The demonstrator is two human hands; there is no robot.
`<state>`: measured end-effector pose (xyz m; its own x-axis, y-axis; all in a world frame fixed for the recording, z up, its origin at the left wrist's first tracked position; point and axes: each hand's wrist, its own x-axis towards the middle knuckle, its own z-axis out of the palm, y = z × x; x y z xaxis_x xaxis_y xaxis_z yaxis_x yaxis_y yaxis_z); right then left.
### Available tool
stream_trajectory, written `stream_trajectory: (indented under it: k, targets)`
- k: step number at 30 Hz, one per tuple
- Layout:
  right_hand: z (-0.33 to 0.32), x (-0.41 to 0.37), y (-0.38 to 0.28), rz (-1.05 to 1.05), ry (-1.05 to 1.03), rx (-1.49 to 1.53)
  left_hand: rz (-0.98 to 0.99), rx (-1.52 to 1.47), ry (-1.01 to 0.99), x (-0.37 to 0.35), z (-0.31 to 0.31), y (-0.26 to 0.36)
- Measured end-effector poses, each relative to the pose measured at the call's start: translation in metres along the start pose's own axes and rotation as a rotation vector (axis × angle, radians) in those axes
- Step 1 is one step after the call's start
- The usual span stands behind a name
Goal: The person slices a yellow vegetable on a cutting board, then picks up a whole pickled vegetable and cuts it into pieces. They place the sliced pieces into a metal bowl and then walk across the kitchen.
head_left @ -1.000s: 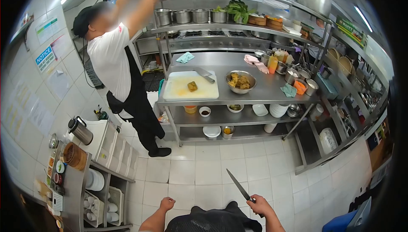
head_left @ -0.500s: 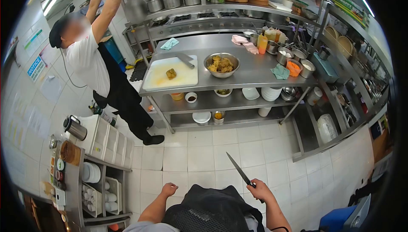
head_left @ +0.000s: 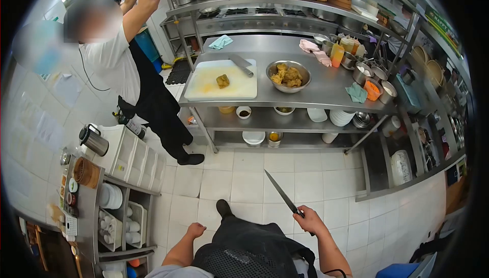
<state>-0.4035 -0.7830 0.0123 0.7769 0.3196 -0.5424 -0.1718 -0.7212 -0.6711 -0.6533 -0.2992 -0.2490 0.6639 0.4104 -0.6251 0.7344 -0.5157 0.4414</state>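
My right hand [head_left: 309,220] grips the black handle of a long kitchen knife [head_left: 279,190], its blade pointing forward and left over the floor. My left hand [head_left: 196,230] hangs low at my left side with its fingers curled in, and no object shows in it. Ahead of me, a white cutting board [head_left: 204,90] lies on the steel table, bearing one brown-yellow food piece [head_left: 222,81] and a wide-bladed cleaver [head_left: 240,66]. Right of the board stands a steel bowl [head_left: 291,89] full of similar battered-looking chunks [head_left: 289,76].
The steel worktable [head_left: 326,97] spans the front, with sauce bottles [head_left: 337,55] and small pots at its right. A co-worker [head_left: 147,89] stands at its left, arms raised. Drawers [head_left: 137,158] and a side counter [head_left: 94,196] line my left; steel shelving [head_left: 379,163] stands right.
My view has moved nearer the table and turned slightly left, and one of my feet now shows ahead. The knife stays in my right hand. The co-worker's arms remain raised.
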Motion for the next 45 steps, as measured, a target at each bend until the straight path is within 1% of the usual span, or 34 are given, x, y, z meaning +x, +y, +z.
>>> stream_trajectory:
  k: [1,2,3,4,6,7,8,9,10,12,13,15,16,17,19,21,22,24,25,27,30,31,32,33,35,37,39,40,41,42,44,45]
  targets:
    - [0.005,0.009,-0.005,0.003,0.01,0.0,-0.055,-0.005,-0.032,0.008,-0.008,-0.01]
    - [0.012,0.021,-0.009,-0.056,0.046,0.01,-0.111,-0.005,-0.065,0.017,-0.019,-0.018]
    - [0.021,0.025,-0.021,-0.11,0.083,0.025,-0.086,0.05,-0.119,0.031,-0.03,-0.023]
    - [0.03,0.028,-0.032,-0.096,0.095,0.033,-0.076,0.063,-0.13,0.046,-0.043,-0.028]
    - [0.036,0.034,-0.074,0.023,0.099,0.16,-0.028,0.013,-0.099,0.076,-0.063,-0.031]
    - [0.042,0.042,-0.085,0.034,0.1,0.189,-0.021,0.023,-0.115,0.087,-0.075,-0.031]
    - [0.051,0.051,-0.093,0.049,0.106,0.195,0.03,-0.071,-0.034,0.099,-0.091,-0.028]
    - [0.06,0.062,-0.1,-0.016,0.161,0.189,0.081,-0.168,0.048,0.11,-0.107,-0.022]
    - [0.067,0.072,-0.107,-0.079,0.215,0.183,0.083,-0.16,0.037,0.119,-0.123,-0.016]
    - [0.075,0.083,-0.131,-0.066,0.216,0.192,0.099,-0.317,0.093,0.13,-0.153,-0.007]
    - [0.078,0.085,-0.15,-0.092,0.225,0.208,0.102,-0.301,0.085,0.138,-0.166,-0.003]
    - [0.081,0.092,-0.177,-0.129,0.243,0.216,0.214,-0.269,0.108,0.151,-0.189,0.008]
    - [0.084,0.097,-0.185,-0.191,0.274,0.186,0.217,-0.25,0.095,0.158,-0.199,0.015]
    - [0.084,0.101,-0.193,-0.157,0.258,0.171,0.251,-0.278,0.115,0.165,-0.207,0.023]
    - [0.083,0.106,-0.215,-0.113,0.242,0.165,0.282,-0.297,0.125,0.176,-0.222,0.045]
    - [0.081,0.115,-0.23,-0.159,0.265,0.123,0.329,-0.424,0.113,0.182,-0.237,0.075]
    - [0.079,0.12,-0.235,-0.153,0.264,0.13,0.327,-0.416,0.108,0.186,-0.241,0.087]
    - [0.076,0.132,-0.244,-0.256,0.328,0.057,0.429,-0.488,0.1,0.192,-0.251,0.111]
    - [0.072,0.138,-0.249,-0.248,0.323,0.063,0.422,-0.482,0.096,0.192,-0.256,0.125]
    - [0.063,0.151,-0.26,-0.287,0.303,0.069,0.384,-0.62,0.034,0.181,-0.27,0.157]
    - [0.048,0.181,-0.27,-0.324,0.318,0.067,0.391,-0.623,0.005,0.176,-0.286,0.192]
    - [0.044,0.196,-0.269,-0.352,0.328,0.098,0.383,-0.615,0.015,0.18,-0.289,0.201]
    - [0.038,0.211,-0.271,-0.357,0.317,0.109,0.415,-0.622,0.039,0.184,-0.293,0.21]
    - [0.031,0.226,-0.274,-0.393,0.331,0.137,0.445,-0.628,0.063,0.188,-0.296,0.218]
    - [0.011,0.253,-0.282,-0.465,0.339,0.182,0.445,-0.6,0.117,0.2,-0.307,0.24]
    - [-0.015,0.268,-0.302,-0.471,0.289,0.209,0.445,-0.562,0.159,0.215,-0.318,0.266]
    - [-0.029,0.293,-0.297,-0.475,0.245,0.232,0.509,-0.547,0.257,0.236,-0.328,0.296]
    - [-0.03,0.311,-0.288,-0.512,0.275,0.126,0.502,-0.534,0.257,0.243,-0.333,0.314]
    - [-0.032,0.326,-0.28,-0.55,0.309,0.015,0.534,-0.532,0.306,0.251,-0.339,0.335]
    - [-0.042,0.33,-0.283,-0.55,0.307,0.023,0.564,-0.533,0.357,0.257,-0.345,0.356]
    - [-0.064,0.331,-0.293,-0.273,0.035,-0.119,0.573,-0.517,0.376,0.264,-0.355,0.394]
    - [-0.07,0.335,-0.294,-0.276,0.028,-0.12,0.586,-0.477,0.405,0.269,-0.357,0.409]
